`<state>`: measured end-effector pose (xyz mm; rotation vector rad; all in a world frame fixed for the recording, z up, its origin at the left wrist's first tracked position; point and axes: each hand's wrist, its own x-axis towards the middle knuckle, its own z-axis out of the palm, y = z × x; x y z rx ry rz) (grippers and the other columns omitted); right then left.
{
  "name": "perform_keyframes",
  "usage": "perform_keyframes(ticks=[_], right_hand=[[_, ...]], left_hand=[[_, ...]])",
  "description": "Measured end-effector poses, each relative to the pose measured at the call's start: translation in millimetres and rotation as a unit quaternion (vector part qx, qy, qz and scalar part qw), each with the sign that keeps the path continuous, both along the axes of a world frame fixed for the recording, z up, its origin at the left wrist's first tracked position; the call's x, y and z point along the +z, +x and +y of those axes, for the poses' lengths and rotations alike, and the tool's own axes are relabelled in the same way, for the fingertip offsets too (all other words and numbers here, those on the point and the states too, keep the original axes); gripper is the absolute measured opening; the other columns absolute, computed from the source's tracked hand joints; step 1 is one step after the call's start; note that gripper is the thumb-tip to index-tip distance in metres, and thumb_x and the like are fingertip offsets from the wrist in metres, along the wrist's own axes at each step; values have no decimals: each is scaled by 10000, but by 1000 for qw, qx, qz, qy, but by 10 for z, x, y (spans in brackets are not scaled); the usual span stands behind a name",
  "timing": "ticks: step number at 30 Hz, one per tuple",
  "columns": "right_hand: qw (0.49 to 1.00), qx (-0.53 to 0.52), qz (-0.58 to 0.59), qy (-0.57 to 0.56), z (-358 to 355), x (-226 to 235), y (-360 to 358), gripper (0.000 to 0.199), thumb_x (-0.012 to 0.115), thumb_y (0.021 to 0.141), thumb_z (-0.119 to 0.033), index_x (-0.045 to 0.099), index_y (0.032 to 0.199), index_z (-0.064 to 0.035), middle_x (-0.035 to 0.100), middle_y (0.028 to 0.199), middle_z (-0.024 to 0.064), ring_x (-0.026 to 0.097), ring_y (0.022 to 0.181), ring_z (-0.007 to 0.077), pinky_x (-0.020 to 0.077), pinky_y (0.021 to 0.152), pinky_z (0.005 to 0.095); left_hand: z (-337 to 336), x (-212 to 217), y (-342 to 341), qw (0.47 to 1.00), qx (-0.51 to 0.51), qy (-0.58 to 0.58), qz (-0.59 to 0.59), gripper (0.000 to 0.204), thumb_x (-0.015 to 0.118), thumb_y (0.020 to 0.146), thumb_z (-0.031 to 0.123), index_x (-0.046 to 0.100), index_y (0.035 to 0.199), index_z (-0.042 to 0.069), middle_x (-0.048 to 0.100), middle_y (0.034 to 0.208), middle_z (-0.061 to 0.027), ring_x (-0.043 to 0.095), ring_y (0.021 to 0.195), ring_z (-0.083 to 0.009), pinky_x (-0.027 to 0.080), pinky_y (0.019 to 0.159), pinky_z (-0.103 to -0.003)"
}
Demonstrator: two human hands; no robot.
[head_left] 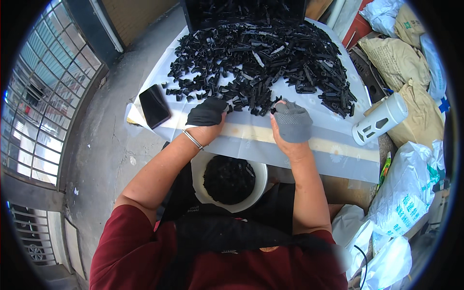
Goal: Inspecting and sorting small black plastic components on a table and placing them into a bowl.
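Note:
A wide heap of small black plastic pieces (270, 53) covers most of the table, with loose ones scattered along its near side. At that near edge, my left hand (208, 116), in a black glove with bare thumb, has its fingers curled closed; what it may hold blends into the dark pieces. My right hand (292, 122), in a grey dotted glove, is pinched closed on a small black plastic piece (274, 110). Below the table edge, between my forearms, a white bucket (261, 186) contains more black material.
A dark phone (154, 106) lies left of my left hand on the white table cover (338, 157). A white tumbler (380, 118) is at the right edge. Behind the heap stands a black bin (246, 12). Sacks (403, 205) crowd the right side; a barred window (48, 92) is left.

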<state>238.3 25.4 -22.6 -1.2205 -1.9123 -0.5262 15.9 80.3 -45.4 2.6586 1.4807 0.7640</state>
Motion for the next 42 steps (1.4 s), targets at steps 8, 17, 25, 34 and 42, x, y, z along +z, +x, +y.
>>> perform_keyframes(ticks=[8, 17, 25, 34, 42], right_hand=[[992, -26, 43, -119, -177, -62, -137, 191, 586, 816, -218, 629, 854, -35, 611, 764, 140, 563, 695, 311, 438, 634, 401], [988, 47, 30, -144, -208, -75, -308, 187, 592, 809, -203, 623, 886, -36, 614, 781, 129, 565, 700, 306, 441, 653, 399], [981, 48, 13, -186, -283, -98, -543, 329, 660, 739, -245, 569, 977, -38, 589, 717, 122, 569, 676, 298, 436, 626, 404], [978, 37, 5, -205, -2, -131, -882, 313, 674, 703, -311, 583, 833, -41, 583, 718, 137, 573, 683, 317, 444, 625, 417], [969, 17, -100, -225, 26, -216, -801, 136, 582, 725, -190, 576, 728, -54, 573, 733, 163, 562, 736, 343, 424, 656, 451]], left_hand=[[-182, 203, -143, 991, 3, -95, -92, 280, 583, 752, 183, 576, 1012, 79, 599, 961, -153, 590, 851, -315, 472, 759, -364], [-154, 81, -91, 998, 24, -38, 41, 176, 554, 765, 190, 578, 906, 87, 600, 852, -138, 596, 794, -302, 474, 682, -391], [-339, 159, -106, 998, -31, -60, 2, 144, 529, 767, 169, 595, 835, 61, 600, 804, -156, 591, 740, -323, 474, 665, -402], [-398, 113, -352, 968, 19, -200, -152, 237, 561, 797, 155, 596, 975, 3, 634, 767, -158, 623, 602, -219, 496, 586, -326], [-536, -212, -257, 958, 19, -155, -238, 327, 548, 790, 242, 568, 1015, 5, 614, 866, -205, 595, 812, -346, 471, 732, -383]])
